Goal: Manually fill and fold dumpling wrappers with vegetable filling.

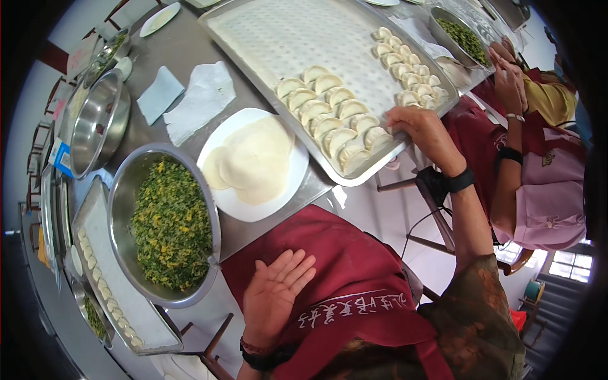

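Palm up and fingers spread, my left hand holds nothing over the red apron. My right hand is at the near right corner of a large metal tray, its fingertips by the last dumplings; whether it grips one is hidden. Rows of folded dumplings lie on the tray's near part, and a second group lies along its right side. Round dough wrappers are piled on a white plate beside the tray. Left of the plate, a steel bowl holds chopped green and yellow filling.
A blue cloth and a crumpled white paper towel lie behind the plate. At left are an empty-looking steel basin and another dumpling tray. Co-workers' hands are at the right, near another filling bowl.
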### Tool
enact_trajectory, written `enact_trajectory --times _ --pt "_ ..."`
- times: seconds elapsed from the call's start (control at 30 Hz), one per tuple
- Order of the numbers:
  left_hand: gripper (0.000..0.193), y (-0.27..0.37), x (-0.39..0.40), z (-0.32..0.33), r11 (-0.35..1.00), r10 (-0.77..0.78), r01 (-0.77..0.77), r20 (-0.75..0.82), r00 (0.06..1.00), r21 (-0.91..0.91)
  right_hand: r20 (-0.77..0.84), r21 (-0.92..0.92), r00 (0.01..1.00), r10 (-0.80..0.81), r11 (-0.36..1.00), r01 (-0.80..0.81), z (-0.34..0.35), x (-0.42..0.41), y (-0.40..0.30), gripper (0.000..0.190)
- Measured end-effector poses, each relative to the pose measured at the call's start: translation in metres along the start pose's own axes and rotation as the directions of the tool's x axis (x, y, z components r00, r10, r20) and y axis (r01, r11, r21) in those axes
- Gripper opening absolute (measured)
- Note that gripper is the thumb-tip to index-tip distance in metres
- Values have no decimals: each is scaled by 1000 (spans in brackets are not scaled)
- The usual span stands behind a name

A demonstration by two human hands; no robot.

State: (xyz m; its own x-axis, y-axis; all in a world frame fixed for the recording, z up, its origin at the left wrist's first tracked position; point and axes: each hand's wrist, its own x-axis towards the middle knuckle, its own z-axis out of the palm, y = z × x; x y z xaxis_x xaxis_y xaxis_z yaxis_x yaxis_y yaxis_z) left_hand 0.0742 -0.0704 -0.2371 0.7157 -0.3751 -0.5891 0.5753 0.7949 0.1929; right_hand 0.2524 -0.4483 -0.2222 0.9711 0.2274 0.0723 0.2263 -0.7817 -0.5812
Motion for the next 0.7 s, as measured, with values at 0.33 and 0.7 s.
enact_trajectory --times 0.33,0.7 --pt "64 0 -9 5 1000 3 -3 7 1000 22 -221 -67 953 -209 978 199 22 4 -66 17" --pt "61 5 -27 -8 997 68 -68 13 998 20 -206 7 903 -378 922 388 135 50 -166 25"
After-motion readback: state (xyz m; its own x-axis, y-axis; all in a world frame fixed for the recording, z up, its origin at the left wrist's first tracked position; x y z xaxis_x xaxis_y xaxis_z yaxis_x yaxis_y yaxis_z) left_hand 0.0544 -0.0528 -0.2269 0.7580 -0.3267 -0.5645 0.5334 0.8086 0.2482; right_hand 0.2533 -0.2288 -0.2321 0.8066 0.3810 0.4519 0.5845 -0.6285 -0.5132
